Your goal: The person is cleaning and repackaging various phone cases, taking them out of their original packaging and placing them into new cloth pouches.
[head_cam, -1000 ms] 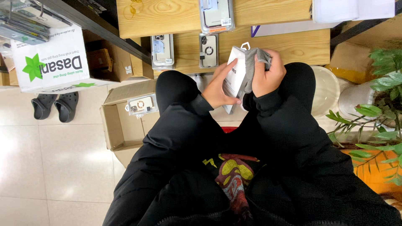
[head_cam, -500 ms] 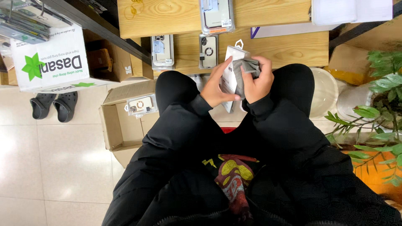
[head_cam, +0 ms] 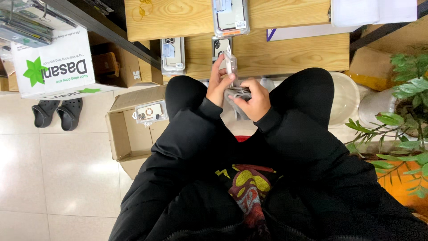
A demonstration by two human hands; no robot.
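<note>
My left hand (head_cam: 219,82) pinches the clear phone case (head_cam: 230,63) upright while my right hand (head_cam: 253,99) clasps its grey packet (head_cam: 237,95); I'd slide it squarely, corners aligned.

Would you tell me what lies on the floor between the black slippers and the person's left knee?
In the head view, an open cardboard box with a packaged phone case resting on it.

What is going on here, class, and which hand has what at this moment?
A seated person in black sleeves works above their knees. The left hand holds a clear phone case upright on its edge; the right hand grips a grey bundle of what looks like soft packaging. More packaged phone cases lie on the wooden bench ahead, and an open cardboard box sits on the floor.
</note>
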